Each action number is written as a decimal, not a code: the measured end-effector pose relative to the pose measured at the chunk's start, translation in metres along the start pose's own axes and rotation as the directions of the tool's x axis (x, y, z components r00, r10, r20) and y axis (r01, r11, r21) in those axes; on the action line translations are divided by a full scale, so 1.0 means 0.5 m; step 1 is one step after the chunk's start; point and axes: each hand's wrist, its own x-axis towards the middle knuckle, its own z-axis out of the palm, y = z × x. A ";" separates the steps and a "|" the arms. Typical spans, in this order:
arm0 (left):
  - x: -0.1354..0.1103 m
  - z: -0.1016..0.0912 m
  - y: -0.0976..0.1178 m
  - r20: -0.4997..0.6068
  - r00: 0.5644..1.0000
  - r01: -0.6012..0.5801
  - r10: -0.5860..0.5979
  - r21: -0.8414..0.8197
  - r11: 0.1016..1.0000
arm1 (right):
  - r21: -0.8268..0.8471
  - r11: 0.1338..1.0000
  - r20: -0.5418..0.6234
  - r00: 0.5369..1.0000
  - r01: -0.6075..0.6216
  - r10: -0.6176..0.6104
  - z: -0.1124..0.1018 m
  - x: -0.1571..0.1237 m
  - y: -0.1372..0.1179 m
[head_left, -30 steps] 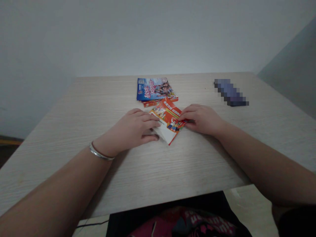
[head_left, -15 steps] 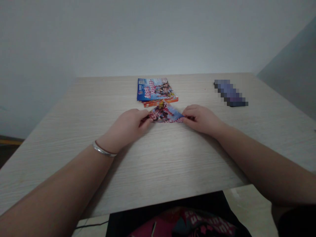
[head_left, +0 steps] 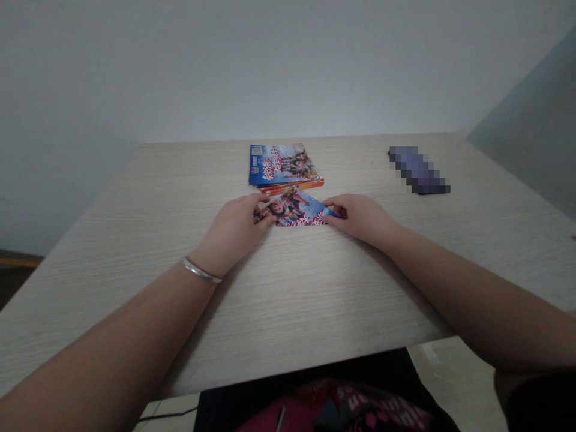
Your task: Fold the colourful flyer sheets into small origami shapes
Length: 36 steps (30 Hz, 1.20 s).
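Observation:
A printed paper flyer [head_left: 299, 211], folded into a triangle, lies at the middle of the table with its point away from me. Its blue and red picture side faces up. My left hand [head_left: 236, 228] pinches the left corner between thumb and fingers, and a silver bangle sits on that wrist. At the right corner, my right hand [head_left: 360, 217] grips the paper the same way. Just beyond the fold's tip rests a stack of similar flyers [head_left: 283, 165], blue on top with orange edges below.
A pixelated dark, flat object [head_left: 418, 171] lies at the back right of the pale wooden table [head_left: 288, 288]. A wall [head_left: 288, 72] rises behind the table's far edge. Dark cloth with a pink print [head_left: 342, 408] shows below the near edge.
The folded flyer has shifted slightly toward me and shows more of its lettering. Both hands still hold its corners, with the left wrist turned a little and moved slightly right.

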 end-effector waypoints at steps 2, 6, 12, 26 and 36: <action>0.001 -0.004 -0.006 0.041 0.999 -0.012 0.012 -0.004 1.000 | 0.019 1.000 0.006 1.000 0.002 -0.002 -0.003 -0.001 0.008; 0.006 -0.017 -0.017 0.151 0.988 -0.018 0.030 -0.079 0.997 | 0.097 0.995 0.043 0.999 0.012 -0.017 -0.012 -0.008 0.032; 0.011 -0.035 -0.036 0.267 0.962 -0.014 0.053 -0.148 0.989 | 0.232 0.973 0.025 0.999 0.018 -0.024 -0.022 -0.027 0.057; -0.010 -0.016 0.011 -0.030 0.815 -0.579 0.579 0.000 0.815 | 0.014 0.898 -0.029 0.898 0.440 -0.439 -0.010 -0.007 0.022; -0.020 -0.030 0.010 0.200 0.830 -0.534 0.521 0.018 0.845 | 0.042 0.848 -0.002 0.849 0.528 -0.528 -0.020 -0.012 0.034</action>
